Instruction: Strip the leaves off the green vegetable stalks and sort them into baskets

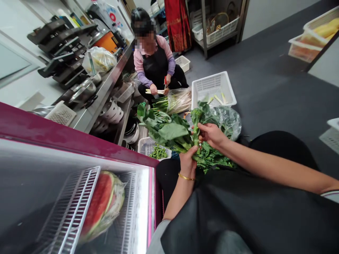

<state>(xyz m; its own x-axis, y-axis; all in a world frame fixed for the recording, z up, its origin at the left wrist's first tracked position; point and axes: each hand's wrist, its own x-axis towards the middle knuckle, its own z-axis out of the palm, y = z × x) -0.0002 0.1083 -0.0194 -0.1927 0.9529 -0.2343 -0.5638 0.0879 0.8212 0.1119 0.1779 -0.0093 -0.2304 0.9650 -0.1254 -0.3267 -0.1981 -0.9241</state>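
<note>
Dark grey, matte floor [265, 88] spreading across a kitchen back room, faintly speckled. Along the left, a long brushed stainless-steel counter [106, 88] with a lower shelf holding stacked white ceramic bowls [111, 111]. On top: tiered black plastic trays [60, 46], a crinkled clear plastic bag of pale greens [100, 60], a white perforated plastic basket [60, 113]. In the near left corner, a glass-topped chest cooler with a glossy magenta rim [66, 135], white wire rack inside, and a film-wrapped half watermelon with red flesh and green rind [102, 203].

Low in the middle, left hand [187, 160], with a thin gold bangle [186, 177] at the wrist, closed around the stalk ends of a loose bunch of broad-leaved dark green vegetables [169, 132]. Right hand [212, 134] just above, thumb and fingers pinched shut on one thick green stem of that bunch. Bunch held over a black apron lap [238, 204], leaves fanning leftward, smooth and slightly waxy. Behind it, a rumpled translucent plastic bag [227, 120] and a square white lattice-walled plastic crate [213, 88] with a few pale stem offcuts. Below the leaves, a smaller white mesh basket with chopped green trimmings [156, 150].

Farther back, a squatting person in a pink top and black apron [156, 60], holding pale scallion stalks [155, 91] over a bagged bundle. At far right, pale plastic crates of yellow produce [315, 35].
</note>
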